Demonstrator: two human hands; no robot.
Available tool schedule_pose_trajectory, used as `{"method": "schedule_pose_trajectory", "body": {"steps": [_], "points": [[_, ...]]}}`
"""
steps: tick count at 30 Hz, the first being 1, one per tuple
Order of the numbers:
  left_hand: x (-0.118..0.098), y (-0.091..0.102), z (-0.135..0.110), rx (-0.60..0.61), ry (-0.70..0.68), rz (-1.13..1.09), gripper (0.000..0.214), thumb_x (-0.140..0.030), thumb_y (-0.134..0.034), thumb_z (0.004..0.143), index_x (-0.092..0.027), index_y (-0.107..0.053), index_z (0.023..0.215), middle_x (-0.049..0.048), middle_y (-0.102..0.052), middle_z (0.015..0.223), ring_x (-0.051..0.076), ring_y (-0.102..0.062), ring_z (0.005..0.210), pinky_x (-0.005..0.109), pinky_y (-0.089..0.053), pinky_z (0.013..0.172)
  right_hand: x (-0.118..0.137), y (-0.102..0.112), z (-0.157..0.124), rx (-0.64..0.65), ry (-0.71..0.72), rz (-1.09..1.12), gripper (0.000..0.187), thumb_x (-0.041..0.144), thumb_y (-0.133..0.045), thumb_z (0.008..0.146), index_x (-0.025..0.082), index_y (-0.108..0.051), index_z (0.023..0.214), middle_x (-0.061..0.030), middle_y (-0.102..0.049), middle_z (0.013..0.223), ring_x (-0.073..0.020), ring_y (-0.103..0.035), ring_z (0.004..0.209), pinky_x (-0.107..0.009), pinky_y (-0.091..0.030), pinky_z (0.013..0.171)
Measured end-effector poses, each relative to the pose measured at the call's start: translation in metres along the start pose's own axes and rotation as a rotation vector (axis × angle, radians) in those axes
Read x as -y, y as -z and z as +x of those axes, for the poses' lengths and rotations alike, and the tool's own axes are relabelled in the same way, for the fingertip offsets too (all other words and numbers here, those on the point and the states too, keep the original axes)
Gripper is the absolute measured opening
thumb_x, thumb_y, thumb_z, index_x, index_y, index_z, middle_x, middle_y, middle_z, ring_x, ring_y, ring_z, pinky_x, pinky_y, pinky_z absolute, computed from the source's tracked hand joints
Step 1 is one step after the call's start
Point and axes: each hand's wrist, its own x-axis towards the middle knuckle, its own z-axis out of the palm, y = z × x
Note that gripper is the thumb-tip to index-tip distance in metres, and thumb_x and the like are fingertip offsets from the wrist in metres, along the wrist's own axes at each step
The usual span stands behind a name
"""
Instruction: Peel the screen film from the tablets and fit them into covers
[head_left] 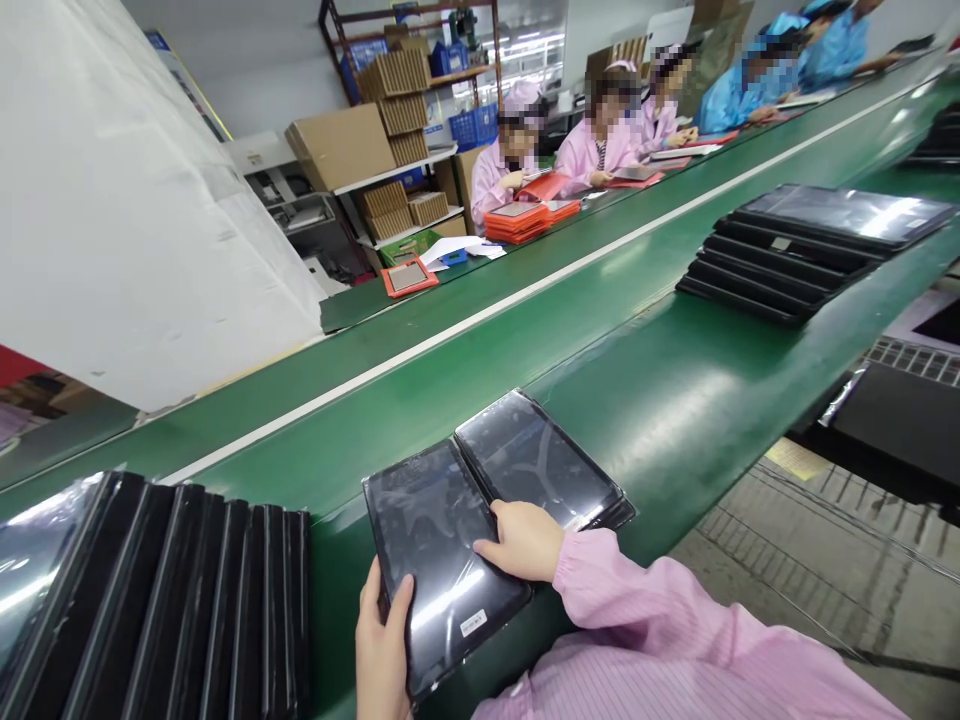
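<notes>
A dark flat tablet-like panel (439,540) in clear film, with a small white label near its lower edge, lies tilted between my hands. My left hand (384,635) grips its left edge, thumb on top and fingers around the side. At its right edge my right hand (525,540) has the thumb on the face, and the other fingers are partly hidden. Just beyond, a second dark wrapped panel (540,460) rests on the green bench, its near edge close to my right hand.
Leaning wrapped panels form a stack (210,590) at left and another stack (780,250) at right. A white stripe runs along the green bench (630,370). Across it, several people in pink and blue work near orange-red items (517,220). A wire rack (795,540) stands below right.
</notes>
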Motion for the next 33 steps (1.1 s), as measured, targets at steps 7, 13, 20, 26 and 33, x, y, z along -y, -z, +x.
{"method": "schedule_pose_trajectory", "body": {"steps": [7,13,20,26,33], "points": [[-0.037,-0.014,-0.014,0.008,0.111,-0.159,0.073,-0.041,-0.07,0.079,-0.037,-0.041,0.145,0.0024,-0.055,0.143,0.03,-0.059,0.123,0.036,-0.055,0.092,-0.007,0.027,-0.012,-0.102,0.05,0.258,0.036,0.036,-0.059,0.087,0.014,-0.066,0.115,0.0,-0.069,0.071,-0.0166,-0.065,0.069,-0.026,-0.044,0.066],[-0.06,-0.08,-0.022,0.257,-0.173,-0.256,0.07,-0.037,-0.07,0.082,-0.037,-0.04,0.145,0.0016,-0.053,0.145,0.024,-0.055,0.128,0.027,-0.05,0.097,-0.037,0.075,-0.006,-0.383,0.064,0.501,0.044,0.035,-0.069,0.081,0.015,-0.061,0.12,-0.0082,-0.064,0.112,-0.0161,-0.063,0.084,-0.031,-0.05,0.081],[-0.039,-0.126,0.002,0.504,-0.06,-0.237,0.054,-0.032,-0.07,0.082,-0.025,-0.052,0.133,0.0078,-0.061,0.135,0.022,-0.057,0.125,0.034,-0.041,0.109,-0.083,0.07,-0.01,-0.482,-0.091,0.436,0.045,0.029,-0.064,0.084,0.014,-0.059,0.126,-0.0132,-0.06,0.119,-0.0198,-0.064,0.093,-0.038,-0.052,0.088],[-0.03,-0.125,-0.001,0.508,-0.065,-0.161,0.05,-0.028,-0.071,0.079,-0.021,-0.055,0.127,0.0095,-0.062,0.132,0.024,-0.054,0.128,0.037,-0.036,0.111,-0.094,0.05,-0.018,-0.5,-0.156,0.306,0.041,0.032,-0.06,0.088,0.013,-0.063,0.124,-0.0152,-0.06,0.118,-0.0302,-0.053,0.118,-0.047,-0.038,0.108],[-0.038,-0.136,-0.01,0.451,0.089,-0.279,0.047,-0.023,-0.069,0.078,-0.024,-0.054,0.123,0.0055,-0.066,0.123,0.021,-0.061,0.116,0.035,-0.043,0.104,-0.104,0.055,-0.012,-0.335,-0.19,0.321,0.048,0.042,-0.057,0.092,0.012,-0.057,0.13,-0.0166,-0.061,0.13,-0.0313,-0.055,0.122,-0.043,-0.042,0.105]]}}
